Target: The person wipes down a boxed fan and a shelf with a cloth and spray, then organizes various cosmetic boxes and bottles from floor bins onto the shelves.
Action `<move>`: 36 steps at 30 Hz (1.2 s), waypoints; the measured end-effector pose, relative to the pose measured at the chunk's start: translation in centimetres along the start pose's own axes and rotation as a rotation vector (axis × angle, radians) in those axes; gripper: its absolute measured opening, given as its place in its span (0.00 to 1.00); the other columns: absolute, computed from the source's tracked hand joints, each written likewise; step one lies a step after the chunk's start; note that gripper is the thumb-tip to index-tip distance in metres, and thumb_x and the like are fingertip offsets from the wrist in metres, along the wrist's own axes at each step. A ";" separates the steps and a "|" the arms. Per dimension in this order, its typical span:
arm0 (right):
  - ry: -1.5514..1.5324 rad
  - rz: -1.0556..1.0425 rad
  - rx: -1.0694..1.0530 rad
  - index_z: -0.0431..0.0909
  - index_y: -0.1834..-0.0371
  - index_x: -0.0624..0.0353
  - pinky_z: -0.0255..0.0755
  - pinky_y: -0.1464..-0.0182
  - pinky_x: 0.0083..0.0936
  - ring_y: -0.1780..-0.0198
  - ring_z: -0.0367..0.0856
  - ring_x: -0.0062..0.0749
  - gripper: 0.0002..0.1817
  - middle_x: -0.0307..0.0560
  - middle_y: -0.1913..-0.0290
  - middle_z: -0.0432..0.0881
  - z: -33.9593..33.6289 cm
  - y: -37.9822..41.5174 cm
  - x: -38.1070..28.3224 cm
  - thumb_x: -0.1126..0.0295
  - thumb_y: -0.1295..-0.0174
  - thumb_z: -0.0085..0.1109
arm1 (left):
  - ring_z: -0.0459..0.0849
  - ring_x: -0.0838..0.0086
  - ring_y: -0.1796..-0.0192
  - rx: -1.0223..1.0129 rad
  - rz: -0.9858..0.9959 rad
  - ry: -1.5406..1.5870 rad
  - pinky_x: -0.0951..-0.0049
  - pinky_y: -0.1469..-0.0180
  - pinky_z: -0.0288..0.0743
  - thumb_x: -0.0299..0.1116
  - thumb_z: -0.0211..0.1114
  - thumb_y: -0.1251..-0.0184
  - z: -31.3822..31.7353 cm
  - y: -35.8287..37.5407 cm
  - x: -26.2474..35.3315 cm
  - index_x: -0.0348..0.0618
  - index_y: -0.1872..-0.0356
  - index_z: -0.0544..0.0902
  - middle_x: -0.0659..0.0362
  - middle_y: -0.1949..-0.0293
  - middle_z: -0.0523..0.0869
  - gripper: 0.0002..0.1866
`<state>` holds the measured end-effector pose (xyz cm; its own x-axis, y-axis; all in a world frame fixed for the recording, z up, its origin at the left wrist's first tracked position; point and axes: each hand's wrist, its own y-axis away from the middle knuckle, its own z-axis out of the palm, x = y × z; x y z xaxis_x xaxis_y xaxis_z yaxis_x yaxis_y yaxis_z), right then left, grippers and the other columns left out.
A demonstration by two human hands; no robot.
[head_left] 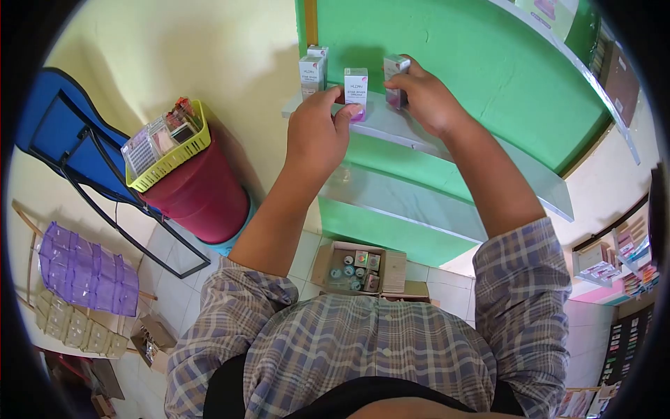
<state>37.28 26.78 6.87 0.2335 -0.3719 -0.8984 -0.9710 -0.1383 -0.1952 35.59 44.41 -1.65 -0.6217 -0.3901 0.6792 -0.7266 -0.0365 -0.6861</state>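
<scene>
My left hand [322, 126] grips a small white and pink carton [356, 84] by its lower part, thumb across the front. The carton stands upright with its printed face toward me. To its right, my right hand [427, 94] is closed around a similar carton [396, 66], turned so that its side shows. Both are at the upper grey shelf [412, 129], mounted on a green wall panel. At the shelf's left end stand more white cartons [311, 72], one behind another, just beyond my left hand.
A lower shelf [405, 202] runs beneath. On the floor an open cardboard box [335, 262] holds several bottles and small packs. Leftward, a yellow basket [164, 157] of goods rests on a red drum [209, 192], beside a folded blue chair [66, 133]. A higher shelf [586, 73] juts out at upper right.
</scene>
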 end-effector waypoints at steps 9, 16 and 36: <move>0.162 -0.125 -0.126 0.72 0.38 0.64 0.70 0.43 0.28 0.49 0.79 0.32 0.25 0.50 0.49 0.81 2.3 -5.2 -0.2 0.73 0.40 0.63 | 0.83 0.62 0.68 0.142 0.130 0.070 0.66 0.64 0.76 0.30 0.65 0.37 -1.2 0.9 0.8 0.35 0.54 0.81 0.50 0.65 0.85 0.12; 0.174 -0.172 -0.112 0.75 0.43 0.64 0.73 0.44 0.26 0.51 0.82 0.29 0.24 0.49 0.51 0.84 2.4 -5.9 0.8 0.70 0.42 0.69 | 0.78 0.72 0.70 0.302 0.056 0.131 0.72 0.64 0.73 0.33 0.67 0.37 -2.9 1.9 -0.5 0.34 0.54 0.82 0.55 0.66 0.85 0.15; 0.308 -0.277 -0.067 0.76 0.48 0.67 0.76 0.50 0.28 0.52 0.82 0.30 0.23 0.47 0.55 0.83 2.9 7.0 -2.5 0.64 0.42 0.70 | 0.79 0.71 0.68 0.105 0.132 0.206 0.72 0.61 0.74 0.34 0.72 0.42 -4.2 3.1 1.3 0.35 0.50 0.75 0.54 0.59 0.86 0.22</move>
<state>29.79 29.42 6.65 0.5002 -0.5677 -0.6538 -0.8659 -0.3278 -0.3778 31.30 47.65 -1.74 -0.7633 -0.2026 0.6135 -0.6078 -0.0968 -0.7882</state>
